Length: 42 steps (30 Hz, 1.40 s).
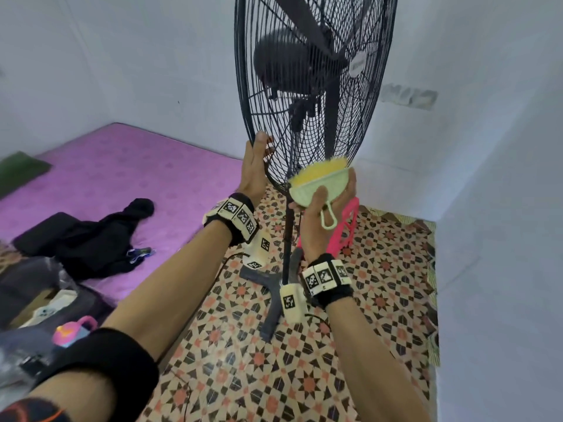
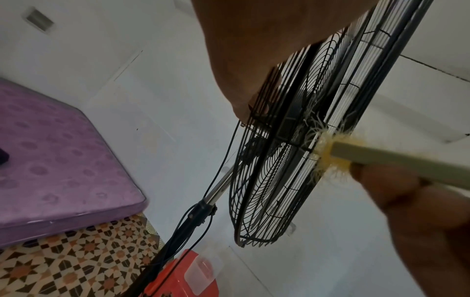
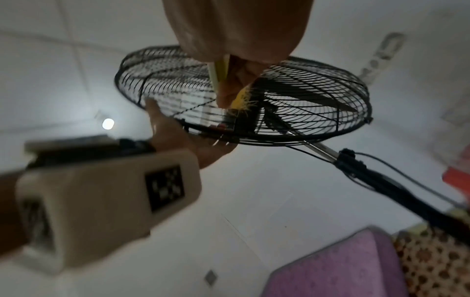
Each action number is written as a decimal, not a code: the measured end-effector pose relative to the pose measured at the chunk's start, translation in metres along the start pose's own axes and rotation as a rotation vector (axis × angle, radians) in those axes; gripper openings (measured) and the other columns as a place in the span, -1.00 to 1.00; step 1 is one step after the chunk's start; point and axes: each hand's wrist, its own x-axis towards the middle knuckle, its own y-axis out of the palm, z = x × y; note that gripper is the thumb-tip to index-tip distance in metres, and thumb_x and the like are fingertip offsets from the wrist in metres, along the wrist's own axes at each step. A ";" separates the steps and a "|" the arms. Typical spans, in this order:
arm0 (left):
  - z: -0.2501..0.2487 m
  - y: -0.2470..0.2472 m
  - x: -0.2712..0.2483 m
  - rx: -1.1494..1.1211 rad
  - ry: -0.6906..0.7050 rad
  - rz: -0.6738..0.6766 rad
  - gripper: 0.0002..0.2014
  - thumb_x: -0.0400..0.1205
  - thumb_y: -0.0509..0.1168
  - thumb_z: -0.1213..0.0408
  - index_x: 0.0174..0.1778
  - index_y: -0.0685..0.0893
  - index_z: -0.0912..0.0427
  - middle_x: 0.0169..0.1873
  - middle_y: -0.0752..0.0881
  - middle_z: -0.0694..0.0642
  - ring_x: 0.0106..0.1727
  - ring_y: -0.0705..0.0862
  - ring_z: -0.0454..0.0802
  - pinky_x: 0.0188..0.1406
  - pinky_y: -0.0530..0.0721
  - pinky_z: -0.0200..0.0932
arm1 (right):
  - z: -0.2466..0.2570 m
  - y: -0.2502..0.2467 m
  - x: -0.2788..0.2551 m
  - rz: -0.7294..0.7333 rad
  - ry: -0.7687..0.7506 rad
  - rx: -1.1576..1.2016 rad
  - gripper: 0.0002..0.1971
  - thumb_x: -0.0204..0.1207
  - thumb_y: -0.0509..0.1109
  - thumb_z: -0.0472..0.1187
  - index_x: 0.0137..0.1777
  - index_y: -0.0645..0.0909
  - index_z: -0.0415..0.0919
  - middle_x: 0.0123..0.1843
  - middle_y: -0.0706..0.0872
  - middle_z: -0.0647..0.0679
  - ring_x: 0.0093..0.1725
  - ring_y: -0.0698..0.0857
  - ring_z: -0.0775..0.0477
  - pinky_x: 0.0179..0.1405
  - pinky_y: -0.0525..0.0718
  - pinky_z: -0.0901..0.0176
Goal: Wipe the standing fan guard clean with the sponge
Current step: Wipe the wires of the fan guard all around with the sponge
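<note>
The left hand [image 1: 255,169] curls its fingers round the lower rim of the guard [image 1: 307,86], a round cage of thin black wire. The right hand [image 1: 323,220] grips the sponge [image 1: 320,181], a pale green half-round plastic back with a loop, its yellow bristly face pressed against the guard's bottom wires.

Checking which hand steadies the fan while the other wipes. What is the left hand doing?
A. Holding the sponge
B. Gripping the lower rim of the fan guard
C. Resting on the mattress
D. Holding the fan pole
B: the left hand curls over the fan guard rim, while the right hand holds the sponge against the wires.
</note>
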 end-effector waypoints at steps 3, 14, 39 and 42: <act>0.001 0.002 0.004 -0.032 0.023 -0.008 -0.02 0.49 -0.07 -0.75 0.61 0.56 -0.16 0.74 0.39 0.08 0.77 0.29 0.05 0.73 0.14 0.48 | -0.002 -0.002 -0.001 0.099 -0.033 -0.089 -0.39 0.79 0.20 -0.25 0.76 0.08 0.02 0.48 0.38 0.54 0.24 0.74 0.02 -0.11 0.86 -0.21; -0.006 0.001 -0.007 -0.134 0.071 -0.060 0.02 0.47 0.01 -0.72 0.51 0.65 0.04 0.46 0.71 0.10 0.50 0.65 0.08 0.58 0.48 0.40 | 0.010 -0.052 0.034 0.813 0.382 0.008 -0.40 0.69 0.23 0.19 0.51 0.35 -0.27 0.43 0.53 -0.05 0.26 0.77 0.01 0.18 0.80 -0.18; 0.006 0.019 -0.025 -0.188 -0.174 -0.155 0.23 0.34 -0.07 -0.81 0.82 0.26 -0.05 0.69 0.47 0.04 0.71 0.42 0.09 0.64 0.27 0.35 | -0.029 -0.043 0.057 0.499 0.538 -0.211 -0.80 0.68 0.28 -0.41 0.19 0.63 -0.16 -0.04 0.75 -0.03 -0.24 0.85 0.06 0.04 0.86 -0.17; 0.018 0.014 -0.020 -0.191 -0.145 -0.122 0.31 0.26 -0.08 -0.86 0.82 0.25 -0.04 0.73 0.41 0.08 0.72 0.41 0.11 0.71 0.24 0.38 | -0.053 -0.036 0.071 0.322 0.653 -0.350 -0.50 0.64 0.29 -0.34 0.58 0.37 -0.34 0.00 0.70 -0.16 -0.12 0.83 -0.01 0.18 0.80 -0.25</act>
